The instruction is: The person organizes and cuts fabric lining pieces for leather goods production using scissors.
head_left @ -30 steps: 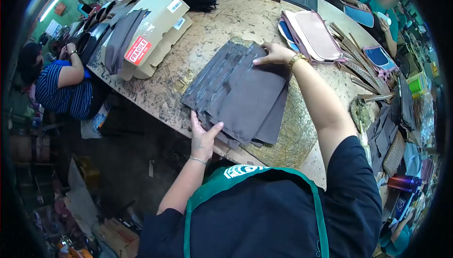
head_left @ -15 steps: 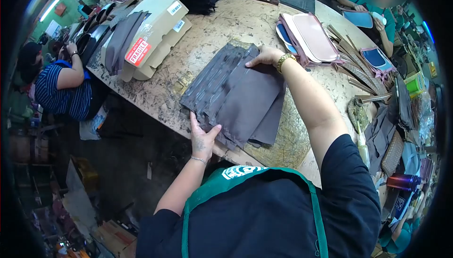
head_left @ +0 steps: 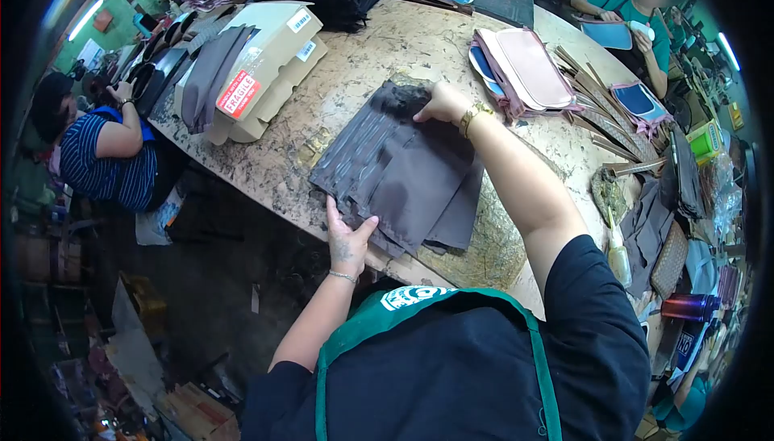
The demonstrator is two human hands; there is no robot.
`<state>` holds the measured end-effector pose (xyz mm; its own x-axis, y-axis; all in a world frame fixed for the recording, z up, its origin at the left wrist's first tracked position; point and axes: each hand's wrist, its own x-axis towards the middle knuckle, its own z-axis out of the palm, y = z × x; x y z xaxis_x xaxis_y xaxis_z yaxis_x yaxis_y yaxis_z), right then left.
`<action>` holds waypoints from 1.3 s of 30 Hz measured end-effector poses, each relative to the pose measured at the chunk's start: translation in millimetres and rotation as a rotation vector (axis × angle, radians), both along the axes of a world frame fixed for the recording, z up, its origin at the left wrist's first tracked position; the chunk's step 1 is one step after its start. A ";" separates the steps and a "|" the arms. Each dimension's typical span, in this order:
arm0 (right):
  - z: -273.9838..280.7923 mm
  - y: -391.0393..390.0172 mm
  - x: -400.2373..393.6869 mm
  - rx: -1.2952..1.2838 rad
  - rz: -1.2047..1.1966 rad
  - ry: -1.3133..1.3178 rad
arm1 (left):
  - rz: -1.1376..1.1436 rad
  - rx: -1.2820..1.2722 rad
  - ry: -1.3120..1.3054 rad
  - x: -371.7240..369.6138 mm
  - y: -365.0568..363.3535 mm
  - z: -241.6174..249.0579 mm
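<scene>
Several dark brown sheets (head_left: 427, 183), perhaps leather or fabric, overlap in a fan on the table, with shiny, wet-looking strips along their left edges. My right hand (head_left: 445, 105) grips the far edge, where the sheets are bunched and curled up; its fingertips are partly hidden. At the near left corner, my left hand (head_left: 348, 243) holds the edge between thumb and fingers, some fingers out of sight. Beneath the sheets lies a stained, yellowish board (head_left: 488, 247).
A cardboard box (head_left: 270, 62) with dark pieces against it stands at left. Pink pouch-like pieces (head_left: 524, 66) and brown strips (head_left: 617, 122) lie at right, near a glue-crusted pot (head_left: 605, 191). One person sits left; another works at far right.
My right hand has shifted slightly left, and the far edge of the sheets is now bunched up under it. My left hand stays at the near corner.
</scene>
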<state>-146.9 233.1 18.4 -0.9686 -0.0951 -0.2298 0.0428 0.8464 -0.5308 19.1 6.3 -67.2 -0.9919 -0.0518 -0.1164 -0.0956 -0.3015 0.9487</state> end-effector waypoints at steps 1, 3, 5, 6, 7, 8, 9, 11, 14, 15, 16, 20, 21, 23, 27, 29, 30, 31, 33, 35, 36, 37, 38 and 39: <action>3.1 -9.8 11.1 0.016 0.083 0.194 | -0.005 -0.004 0.017 0.1 0.4 -0.8; -5.7 -26.0 35.9 0.090 0.189 0.396 | 0.005 -0.007 0.005 -0.5 1.1 -1.8; 4.1 -53.3 74.6 0.270 0.298 0.570 | 0.006 -0.017 -0.009 -0.1 0.9 -2.0; 3.3 -65.2 92.7 0.349 0.372 0.677 | 0.004 -0.051 -0.025 -0.1 0.6 -1.2; 2.5 -74.7 109.9 0.370 0.414 0.710 | 0.004 -0.086 -0.039 -0.2 -0.4 -0.6; -2.8 -82.2 122.2 0.328 0.432 0.840 | -0.008 -0.013 0.000 -1.4 -2.9 -9.0; -4.9 -88.8 133.6 0.324 0.421 0.916 | 0.027 -0.109 -0.054 3.6 4.2 14.5; 8.0 -92.2 148.3 0.282 0.450 0.928 | -0.047 -0.175 0.072 -6.8 -15.5 -34.6; 18.4 -87.5 148.4 0.234 0.448 0.864 | -0.035 -0.150 0.062 -1.3 -10.1 -18.4; 19.2 -84.5 143.4 0.191 0.430 0.823 | -0.011 -0.036 -0.047 2.3 -6.1 -1.3; 17.2 -78.8 131.6 0.162 0.362 0.709 | -0.011 -0.066 -0.085 4.1 -0.9 19.9; 26.0 -41.9 112.4 0.124 0.253 0.744 | -0.045 -0.194 0.000 1.3 -25.1 28.0; 36.0 -38.8 119.3 0.109 0.263 0.764 | -0.064 -0.436 0.033 -4.6 -40.9 30.8; 34.8 -40.4 130.7 0.134 0.302 0.866 | 0.048 -0.705 0.292 -30.2 -66.0 38.3; 27.0 -51.1 163.4 0.266 0.462 0.900 | -0.365 -0.407 0.408 -114.4 -77.5 81.0; 21.4 -54.2 171.3 0.270 0.479 0.927 | -0.478 -0.218 0.250 -146.0 -72.8 94.0; 21.2 -54.3 173.9 0.268 0.477 0.927 | -0.766 -0.320 0.253 -158.6 -64.4 98.2; 21.3 -53.5 175.3 0.286 0.470 0.911 | -1.060 -0.423 0.253 -162.2 -53.4 106.6; 20.4 -52.4 176.8 0.304 0.450 0.884 | -1.225 -0.677 0.375 -153.9 -32.2 125.8; 18.8 -51.3 176.4 0.287 0.458 0.889 | -1.384 -0.930 0.504 -147.7 -24.5 132.1; 18.2 -51.5 176.1 0.287 0.446 0.882 | -1.361 -0.915 0.554 -147.5 -26.5 131.4; 18.1 -51.9 175.8 0.277 0.442 0.880 | -1.335 -0.898 0.603 -147.6 -29.9 130.8; 17.8 -51.9 175.2 0.267 0.441 0.880 | -1.305 -0.819 0.586 -148.9 -37.0 131.3; 17.3 -51.4 174.6 0.266 0.437 0.878 | -1.311 -0.819 0.584 -148.3 -41.5 131.1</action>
<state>27.8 181.7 35.7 -0.6981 -0.5309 0.4804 -0.6130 0.7899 -0.0179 -129.2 -35.1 63.8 -0.3045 0.9472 -0.1003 0.5387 0.2581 0.8020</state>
